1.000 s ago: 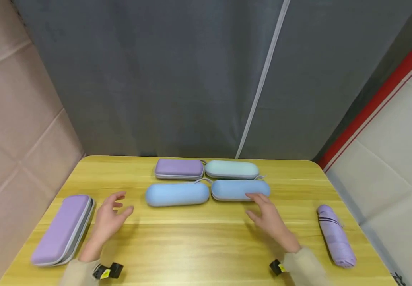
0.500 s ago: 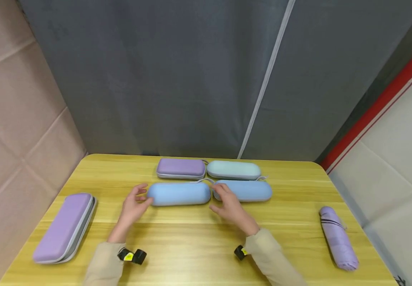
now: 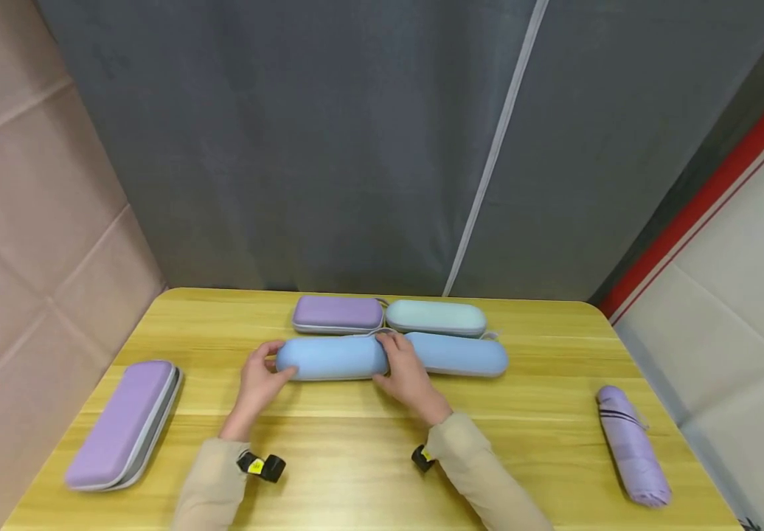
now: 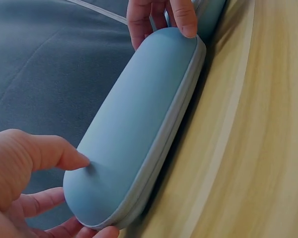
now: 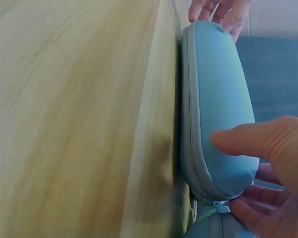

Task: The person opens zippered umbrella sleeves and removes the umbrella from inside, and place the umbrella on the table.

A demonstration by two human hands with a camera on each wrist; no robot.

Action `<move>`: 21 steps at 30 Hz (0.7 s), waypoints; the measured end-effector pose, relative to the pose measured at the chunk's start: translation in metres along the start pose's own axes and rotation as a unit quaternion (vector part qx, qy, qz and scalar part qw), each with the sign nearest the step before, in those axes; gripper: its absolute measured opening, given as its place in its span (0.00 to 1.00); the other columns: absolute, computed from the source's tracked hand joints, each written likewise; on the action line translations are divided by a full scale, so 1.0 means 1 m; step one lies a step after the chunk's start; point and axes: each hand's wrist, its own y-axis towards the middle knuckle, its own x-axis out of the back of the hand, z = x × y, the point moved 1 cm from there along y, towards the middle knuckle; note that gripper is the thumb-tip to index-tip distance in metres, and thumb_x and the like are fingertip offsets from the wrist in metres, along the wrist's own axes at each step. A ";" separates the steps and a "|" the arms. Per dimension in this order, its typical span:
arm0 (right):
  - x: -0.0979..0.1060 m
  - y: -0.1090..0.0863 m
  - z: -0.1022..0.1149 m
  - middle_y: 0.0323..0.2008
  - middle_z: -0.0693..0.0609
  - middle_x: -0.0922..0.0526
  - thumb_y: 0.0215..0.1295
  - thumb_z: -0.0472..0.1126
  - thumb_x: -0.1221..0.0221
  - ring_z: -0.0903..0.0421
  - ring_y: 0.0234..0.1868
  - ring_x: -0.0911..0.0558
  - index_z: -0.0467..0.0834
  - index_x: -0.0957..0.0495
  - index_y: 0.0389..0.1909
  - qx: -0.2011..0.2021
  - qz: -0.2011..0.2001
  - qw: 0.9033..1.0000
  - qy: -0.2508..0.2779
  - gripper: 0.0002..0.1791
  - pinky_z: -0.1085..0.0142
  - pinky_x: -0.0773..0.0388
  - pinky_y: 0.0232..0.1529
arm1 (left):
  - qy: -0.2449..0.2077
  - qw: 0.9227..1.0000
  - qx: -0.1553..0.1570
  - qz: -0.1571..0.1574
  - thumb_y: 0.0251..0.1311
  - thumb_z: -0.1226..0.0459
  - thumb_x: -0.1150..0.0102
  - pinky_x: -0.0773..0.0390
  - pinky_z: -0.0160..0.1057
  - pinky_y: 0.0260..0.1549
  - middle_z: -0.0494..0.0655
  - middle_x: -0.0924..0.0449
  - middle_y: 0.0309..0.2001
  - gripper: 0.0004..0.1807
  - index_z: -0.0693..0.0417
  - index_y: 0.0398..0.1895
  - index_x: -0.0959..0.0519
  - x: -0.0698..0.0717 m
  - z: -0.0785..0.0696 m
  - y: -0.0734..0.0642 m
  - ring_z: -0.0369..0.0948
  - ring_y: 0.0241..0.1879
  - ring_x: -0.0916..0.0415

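A long light-blue zippered case (image 3: 332, 358) with rounded ends lies crosswise in the head view. My left hand (image 3: 259, 381) grips its left end, the thumb on top and fingers round the end, as the left wrist view also shows on the case (image 4: 134, 114). At the other end my right hand (image 3: 410, 377) holds it, thumb (image 5: 233, 141) on the upper shell and fingers behind. Whether the case touches the table, I cannot tell. Just right of it lies a second blue case (image 3: 462, 354), its left end partly hidden by my right hand.
Behind are a purple case (image 3: 338, 313) and a mint case (image 3: 436, 316). A larger purple case (image 3: 123, 424) lies on the table's left, a folded lilac umbrella (image 3: 633, 446) on its right. A grey curtain (image 3: 289, 147) hangs behind the wooden table (image 3: 342, 472).
Both hands have moved inward, the right one leftward from the right blue case. They now hold the two ends of the left blue case.
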 end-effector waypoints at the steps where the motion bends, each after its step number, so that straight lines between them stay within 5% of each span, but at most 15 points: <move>1: -0.001 0.000 0.000 0.53 0.37 0.31 0.42 0.34 0.29 0.40 0.53 0.29 0.33 0.32 0.57 -0.001 0.002 1.000 -0.007 0.38 0.53 0.28 0.53 | 0.001 1.000 0.000 -0.002 0.51 0.70 0.37 0.28 0.42 0.40 0.64 0.32 0.54 0.28 0.67 0.58 0.32 -0.001 0.000 0.000 0.54 0.46 0.31; 6: -0.008 0.001 0.001 0.53 0.38 0.31 0.42 0.30 0.30 0.41 0.51 0.30 0.34 0.34 0.58 0.013 0.007 0.997 -0.081 0.38 0.54 0.27 0.51 | -0.009 1.000 0.009 -0.007 0.50 0.71 0.36 0.29 0.38 0.36 0.64 0.31 0.53 0.28 0.66 0.57 0.31 -0.002 0.002 0.001 0.53 0.44 0.31; 11: -0.012 0.001 0.003 0.51 0.38 0.30 0.42 0.29 0.33 0.41 0.47 0.29 0.34 0.33 0.57 0.060 -0.011 0.982 -0.178 0.36 0.59 0.21 0.34 | -0.027 0.999 0.021 0.002 0.50 0.71 0.36 0.29 0.36 0.35 0.64 0.30 0.53 0.28 0.65 0.56 0.30 -0.001 0.003 0.000 0.53 0.45 0.30; 21: -0.003 -0.014 0.003 0.50 0.38 0.29 0.35 0.35 0.30 0.43 0.51 0.29 0.34 0.33 0.55 0.083 0.015 0.987 -0.137 0.39 0.57 0.24 0.49 | -0.002 0.999 0.014 0.039 0.48 0.70 0.34 0.27 0.38 0.37 0.63 0.29 0.51 0.29 0.66 0.55 0.30 0.005 0.003 -0.010 0.52 0.43 0.28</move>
